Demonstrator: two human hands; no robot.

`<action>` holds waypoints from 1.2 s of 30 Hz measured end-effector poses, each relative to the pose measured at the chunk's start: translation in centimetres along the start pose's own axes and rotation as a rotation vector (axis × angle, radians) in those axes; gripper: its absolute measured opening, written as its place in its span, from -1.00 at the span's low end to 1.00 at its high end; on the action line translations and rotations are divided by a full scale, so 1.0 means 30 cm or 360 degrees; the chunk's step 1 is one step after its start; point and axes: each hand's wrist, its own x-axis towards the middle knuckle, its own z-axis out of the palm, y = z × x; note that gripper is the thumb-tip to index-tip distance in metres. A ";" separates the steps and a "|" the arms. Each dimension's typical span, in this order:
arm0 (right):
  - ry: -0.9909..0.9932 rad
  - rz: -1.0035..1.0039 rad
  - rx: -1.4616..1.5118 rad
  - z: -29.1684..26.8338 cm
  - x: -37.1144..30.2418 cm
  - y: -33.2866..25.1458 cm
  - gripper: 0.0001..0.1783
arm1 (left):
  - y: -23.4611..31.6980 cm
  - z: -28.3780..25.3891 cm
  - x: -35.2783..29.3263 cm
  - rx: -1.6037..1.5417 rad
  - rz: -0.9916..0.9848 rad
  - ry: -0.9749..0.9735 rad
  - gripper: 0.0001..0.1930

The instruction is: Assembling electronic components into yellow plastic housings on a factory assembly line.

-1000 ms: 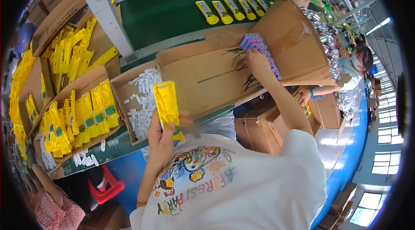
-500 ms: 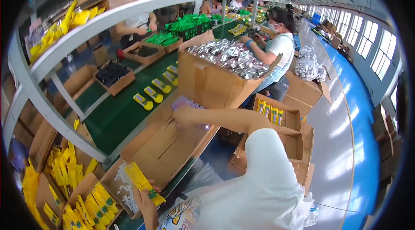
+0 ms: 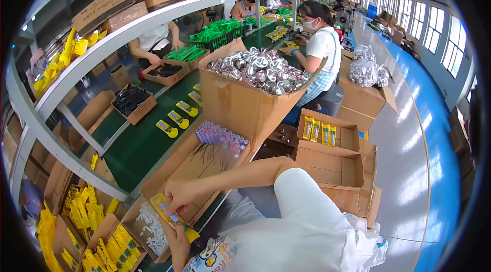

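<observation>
My left hand (image 3: 177, 241) grips a yellow plastic shell (image 3: 192, 234), held tilted above the front of the cardboard tray. My right hand (image 3: 180, 196) is closed at the shell's upper side, its fingers around a purple cylindrical battery (image 3: 174, 218) lying against the shell. Another bit of purple shows at the fingertips; my fingers partly hide it. Farther back in the tray, purple batteries (image 3: 217, 135) stand packed in rows, with thin dark wires (image 3: 207, 152) trailing from them.
A tall carton (image 3: 240, 103) of shiny silver parts stands behind the batteries. White small parts (image 3: 152, 226) and yellow shells (image 3: 110, 249) fill boxes at left. Yellow assemblies (image 3: 178, 118) lie on the green belt (image 3: 135, 144). A metal frame (image 3: 66, 154) crosses the left. A co-worker (image 3: 319, 42) sits beyond.
My right hand has come from the battery rows toward me, down to the yellow shell, with a purple battery now there. My left hand keeps its hold. The view has shifted slightly.
</observation>
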 end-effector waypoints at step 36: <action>-0.0750 -0.1096 -0.1954 0.284 0.670 0.118 -0.87 | -0.046 -0.376 -0.264 -0.1233 -0.0217 0.1244 -0.63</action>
